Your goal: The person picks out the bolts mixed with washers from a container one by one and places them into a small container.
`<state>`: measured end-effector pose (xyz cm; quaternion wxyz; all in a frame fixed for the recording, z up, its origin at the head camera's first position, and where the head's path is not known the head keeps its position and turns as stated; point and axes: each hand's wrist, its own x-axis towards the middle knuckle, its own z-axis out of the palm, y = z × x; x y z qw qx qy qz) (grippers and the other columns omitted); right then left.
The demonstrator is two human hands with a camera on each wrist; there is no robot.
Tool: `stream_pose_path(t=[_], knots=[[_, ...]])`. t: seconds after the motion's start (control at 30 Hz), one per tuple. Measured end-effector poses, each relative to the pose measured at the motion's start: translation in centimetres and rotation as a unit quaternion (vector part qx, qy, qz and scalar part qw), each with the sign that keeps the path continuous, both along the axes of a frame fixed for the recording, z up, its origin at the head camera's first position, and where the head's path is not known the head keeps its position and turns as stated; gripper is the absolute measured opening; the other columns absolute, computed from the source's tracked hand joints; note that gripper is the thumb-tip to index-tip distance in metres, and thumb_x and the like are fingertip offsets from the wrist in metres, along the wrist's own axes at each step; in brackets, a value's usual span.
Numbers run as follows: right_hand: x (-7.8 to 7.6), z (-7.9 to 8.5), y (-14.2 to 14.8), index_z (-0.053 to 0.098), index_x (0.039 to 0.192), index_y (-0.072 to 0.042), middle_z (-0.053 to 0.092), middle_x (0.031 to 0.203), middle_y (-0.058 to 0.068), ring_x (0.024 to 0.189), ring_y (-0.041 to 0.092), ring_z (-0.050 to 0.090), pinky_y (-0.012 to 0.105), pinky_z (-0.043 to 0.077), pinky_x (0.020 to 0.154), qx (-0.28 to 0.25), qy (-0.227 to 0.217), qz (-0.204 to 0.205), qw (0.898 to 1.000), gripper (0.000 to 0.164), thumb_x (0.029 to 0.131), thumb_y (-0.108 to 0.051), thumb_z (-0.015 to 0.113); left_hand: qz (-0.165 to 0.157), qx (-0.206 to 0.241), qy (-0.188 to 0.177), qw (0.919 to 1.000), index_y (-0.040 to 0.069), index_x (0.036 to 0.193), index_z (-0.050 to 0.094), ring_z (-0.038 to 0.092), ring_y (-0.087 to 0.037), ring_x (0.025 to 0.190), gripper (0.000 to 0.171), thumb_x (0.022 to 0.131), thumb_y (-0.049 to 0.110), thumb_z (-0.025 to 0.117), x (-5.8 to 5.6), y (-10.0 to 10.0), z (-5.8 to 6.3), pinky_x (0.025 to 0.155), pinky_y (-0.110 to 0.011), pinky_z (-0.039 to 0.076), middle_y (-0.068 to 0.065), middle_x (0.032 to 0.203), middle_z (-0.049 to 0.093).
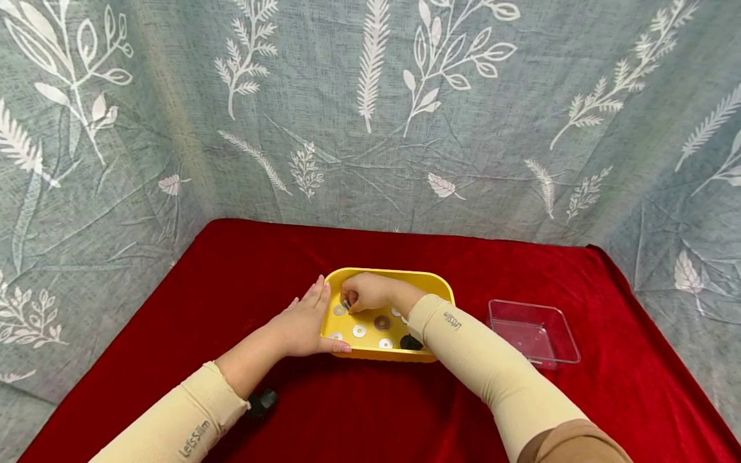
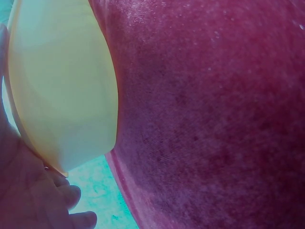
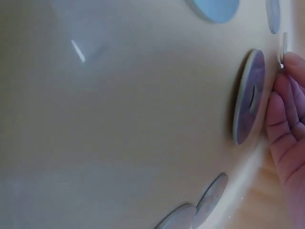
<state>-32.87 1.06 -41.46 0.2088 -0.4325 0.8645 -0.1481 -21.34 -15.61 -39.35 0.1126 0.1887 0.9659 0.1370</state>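
My left hand (image 1: 301, 328) rests on the left end of a yellow plastic bin (image 1: 433, 283), fingers stretched along its side and thumb at the front rim. Inside the bin my right hand (image 1: 367, 292) reaches to the left part and pinches a small metal washer (image 1: 347, 303) between thumb and fingers. On the bin's floor lie several silvery washers (image 1: 355, 333) and one larger brownish washer (image 3: 243, 95). A black thing (image 1: 410, 343) sits at the front right of the bin, partly hidden by my right sleeve. The left wrist view shows the bin's outer wall (image 2: 62, 86).
A clear plastic box (image 1: 518, 331) stands on the red cloth (image 1: 266, 257) to the right of the bin, beside my right forearm. A small black object (image 1: 263, 402) shows by my left wrist. Patterned grey-blue curtains (image 1: 347, 167) hang behind and at both sides.
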Motion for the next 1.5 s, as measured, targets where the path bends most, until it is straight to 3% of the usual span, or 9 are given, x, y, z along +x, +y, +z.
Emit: stream_pose_path(t=[0.4,0.6,1.2,1.5], knots=[[-0.2,0.9,0.5,0.063,0.092,-0.012,0.063,0.079,-0.005,0.071,0.008,0.056,0.018,0.046,0.067,-0.027,-0.066,-0.028,0.997,0.013,0.082,-0.015,0.070,0.001,0.004,-0.004,1.0000,-0.008,0.143,0.004,0.004,-0.030,0.139,0.122,0.068,0.071,0.059,0.2,0.2,0.2,0.104,-0.057,0.020,-0.023,0.150,-0.005],[0.0,1.8,0.9,0.064,0.092,-0.012,0.063,0.080,-0.006,0.074,0.006,0.057,0.018,0.047,0.070,-0.042,-0.097,-0.014,0.994,0.010,0.083,-0.012,0.067,-0.003,0.007,-0.006,1.0000,-0.009,0.142,0.004,0.003,-0.031,0.139,0.122,0.068,0.072,0.058,0.2,0.3,0.1,0.104,-0.057,0.019,-0.024,0.150,-0.006],[0.7,5.7,4.1,0.064,0.095,-0.012,0.064,0.082,-0.004,0.077,0.010,0.059,0.022,0.049,0.069,-0.073,-0.078,-0.017,0.994,0.012,0.083,-0.013,0.068,0.007,0.009,-0.004,0.9999,-0.009,0.142,0.002,0.004,-0.032,0.139,0.122,0.069,0.070,0.059,0.2,0.2,0.2,0.104,-0.057,0.018,-0.024,0.150,-0.006],[2.1,9.0,7.2,0.063,0.091,-0.015,0.063,0.083,-0.005,0.080,0.009,0.059,0.023,0.049,0.072,-0.084,-0.047,-0.010,0.995,0.011,0.082,-0.014,0.069,0.015,0.005,-0.003,0.9999,-0.008,0.143,0.001,0.004,-0.030,0.139,0.123,0.068,0.071,0.059,0.2,0.3,0.0,0.105,-0.055,0.018,-0.023,0.150,-0.006]])
